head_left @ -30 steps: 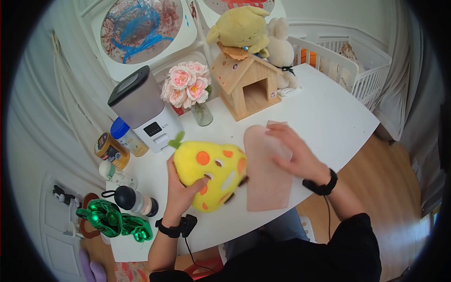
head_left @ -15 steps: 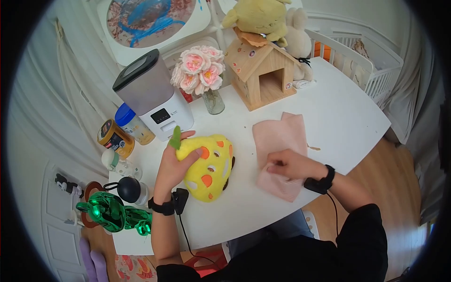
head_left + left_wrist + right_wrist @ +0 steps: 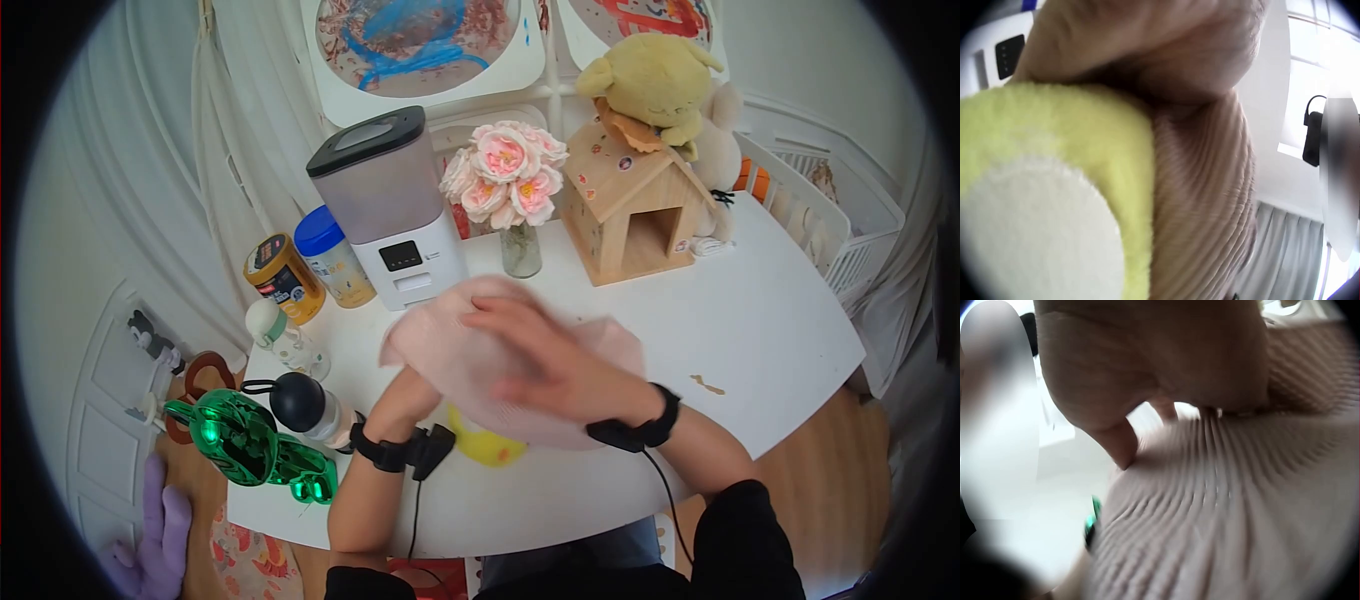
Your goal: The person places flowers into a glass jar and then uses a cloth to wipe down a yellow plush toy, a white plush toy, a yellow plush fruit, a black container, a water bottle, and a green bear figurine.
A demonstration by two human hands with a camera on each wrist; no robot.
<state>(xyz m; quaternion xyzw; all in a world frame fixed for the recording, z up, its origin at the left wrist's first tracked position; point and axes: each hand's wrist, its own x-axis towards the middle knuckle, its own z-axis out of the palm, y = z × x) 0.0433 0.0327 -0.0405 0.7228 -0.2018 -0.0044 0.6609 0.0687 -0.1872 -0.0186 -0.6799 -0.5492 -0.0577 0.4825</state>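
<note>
A person at a white table (image 3: 780, 330) works a pink cloth (image 3: 425, 335) over a yellow plush toy (image 3: 487, 447), in the middle of the table's near side. The ribbed cloth spreads from left to right across the head view, one loose corner reaching past the left wrist and another end standing out beyond the right hand (image 3: 555, 365). Beneath it, only a rounded yellow end of the toy shows, pointing toward the person; its long axis cannot be told under the cover. The left hand (image 3: 408, 398) vanishes under the cloth at the toy's left side, and the left wrist view finds it bent around the yellow fur, close beside a white patch (image 3: 1041, 231); its fingertips are out of sight. The right hand lies on top of the cloth, blurred, with fingers extended toward the upper left and the thumb spread apart from them. In the right wrist view, its fingers arch down onto the fabric, which runs in folds below them; the cloth thus lies under the right fingers, the toy against the left palm. Beyond stand a dispenser (image 3: 412, 262), pink flowers (image 3: 505, 165) in a glass vase (image 3: 520, 250) and a wooden house (image 3: 640, 215).
</note>
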